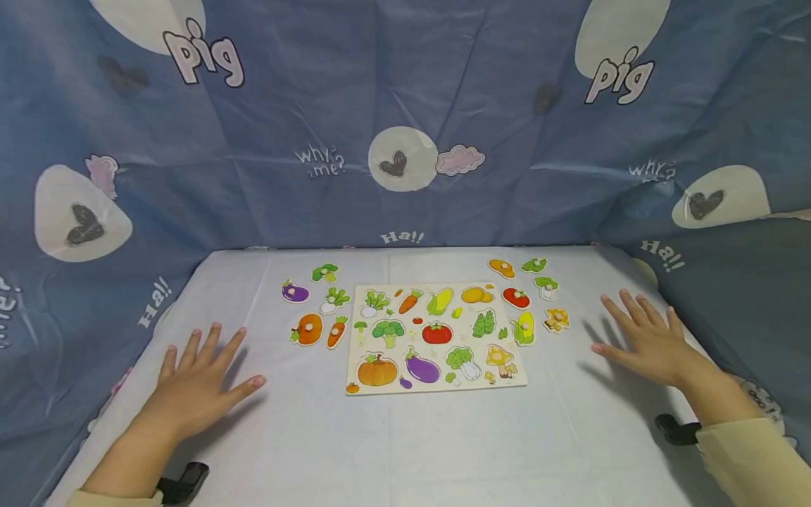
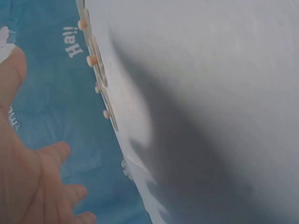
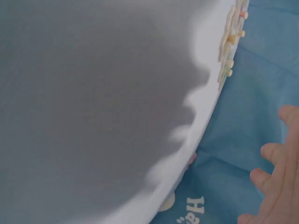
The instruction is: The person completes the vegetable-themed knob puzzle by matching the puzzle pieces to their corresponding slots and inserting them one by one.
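My left hand (image 1: pixel 195 391) hovers palm down with spread fingers over the left side of the table, holding nothing. On the right side my right hand (image 1: pixel 652 345) is held likewise, fingers apart and nothing in them. Between them lies a vegetable puzzle board (image 1: pixel 405 359) with printed pictures. Nearest the left hand are knobbed pieces: a pumpkin (image 1: pixel 307 329), a carrot (image 1: pixel 337 332), a radish (image 1: pixel 334 301), an eggplant (image 1: pixel 295 291) and a broccoli (image 1: pixel 325 273). Closest to the right hand is a mushroom piece (image 1: pixel 557 320), beside a corn piece (image 1: pixel 524 329) that overlaps the board's edge.
More pieces lie at the back right: a tomato (image 1: pixel 516 298), a potato (image 1: pixel 502 268), a bok choy (image 1: pixel 545 287) and a green piece (image 1: pixel 534 265). A white cloth (image 1: pixel 437 451) covers the table. Blue printed fabric (image 1: pixel 494 204) rises behind it and along both sides.
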Motion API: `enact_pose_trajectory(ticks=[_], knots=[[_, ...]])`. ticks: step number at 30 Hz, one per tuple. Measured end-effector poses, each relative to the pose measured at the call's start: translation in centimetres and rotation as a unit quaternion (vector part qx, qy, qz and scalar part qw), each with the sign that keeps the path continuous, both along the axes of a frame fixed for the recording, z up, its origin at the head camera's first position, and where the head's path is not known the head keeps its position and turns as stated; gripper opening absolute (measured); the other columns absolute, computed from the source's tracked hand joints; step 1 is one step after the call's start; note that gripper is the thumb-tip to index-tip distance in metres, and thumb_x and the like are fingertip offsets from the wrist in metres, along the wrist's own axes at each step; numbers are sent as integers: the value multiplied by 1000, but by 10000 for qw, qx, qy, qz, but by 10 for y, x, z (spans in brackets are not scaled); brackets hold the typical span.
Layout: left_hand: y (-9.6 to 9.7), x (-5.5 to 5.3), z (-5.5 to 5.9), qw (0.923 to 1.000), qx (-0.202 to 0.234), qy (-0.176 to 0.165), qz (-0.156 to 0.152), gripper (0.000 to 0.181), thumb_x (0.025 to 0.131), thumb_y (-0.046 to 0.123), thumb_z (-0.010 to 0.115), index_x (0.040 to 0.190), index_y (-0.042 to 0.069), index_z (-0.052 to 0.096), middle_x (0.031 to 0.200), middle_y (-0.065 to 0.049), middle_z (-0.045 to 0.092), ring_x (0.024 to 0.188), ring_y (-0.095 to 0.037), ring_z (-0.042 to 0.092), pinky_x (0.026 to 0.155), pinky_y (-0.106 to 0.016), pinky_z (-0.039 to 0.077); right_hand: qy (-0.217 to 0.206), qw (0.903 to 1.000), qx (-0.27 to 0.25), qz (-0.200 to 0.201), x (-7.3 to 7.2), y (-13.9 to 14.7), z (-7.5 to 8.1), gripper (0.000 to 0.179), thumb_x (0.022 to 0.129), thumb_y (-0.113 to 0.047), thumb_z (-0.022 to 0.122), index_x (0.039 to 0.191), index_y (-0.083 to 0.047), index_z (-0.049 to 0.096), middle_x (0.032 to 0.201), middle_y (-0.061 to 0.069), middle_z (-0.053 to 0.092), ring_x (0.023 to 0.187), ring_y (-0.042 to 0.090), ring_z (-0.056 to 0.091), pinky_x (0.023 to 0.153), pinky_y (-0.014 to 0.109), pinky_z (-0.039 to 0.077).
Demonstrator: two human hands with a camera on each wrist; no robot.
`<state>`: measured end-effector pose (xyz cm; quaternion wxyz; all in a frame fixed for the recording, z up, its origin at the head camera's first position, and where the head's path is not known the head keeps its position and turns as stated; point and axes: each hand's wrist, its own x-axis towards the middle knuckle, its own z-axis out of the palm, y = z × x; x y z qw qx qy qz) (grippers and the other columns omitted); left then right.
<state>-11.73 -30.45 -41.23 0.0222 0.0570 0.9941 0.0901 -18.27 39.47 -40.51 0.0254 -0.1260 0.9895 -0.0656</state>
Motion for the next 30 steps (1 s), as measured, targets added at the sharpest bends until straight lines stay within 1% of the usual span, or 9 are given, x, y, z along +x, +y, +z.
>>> enact_pose_trajectory(ticks=[6,12,19,25,30], knots=[[9,-2,1,10000,59,19,7,97,92,72,48,161,13,14,161,-32,2,145,-56,-6,106,-73,-13,19,9999,-111,10,-3,-10,2,95,94,-62,55,162,-20,4,164,26,0,145,56,5,103,78,-9],[20,-5,5,9998,146,73,-120,96,92,71,48,161,13,14,162,-31,1,146,-55,-6,107,-72,-13,-30,9999,-155,-17,-5,-19,4,95,93,-63,55,162,-18,7,163,28,3,145,57,6,104,78,-5],[38,-7,7,9995,206,115,-186,95,91,70,52,160,11,21,161,-32,8,146,-56,2,109,-72,-8,-116,9997,-225,-5,-9,-30,2,96,92,-65,55,162,-18,9,163,29,6,145,56,6,106,77,-3],[51,-9,6,9992,262,153,-251,94,91,69,53,159,9,25,160,-32,11,145,-57,6,110,-72,-3,-112,9995,-301,39,-11,-38,2,96,92,-64,57,162,-18,11,162,29,8,144,56,8,107,76,1],[61,-11,1,9988,283,204,-338,93,91,69,54,158,10,29,160,-33,14,144,-58,9,110,-72,0,-143,9991,-393,43,-14,-45,1,96,91,-63,58,162,-16,13,161,30,11,143,57,11,108,74,6]])
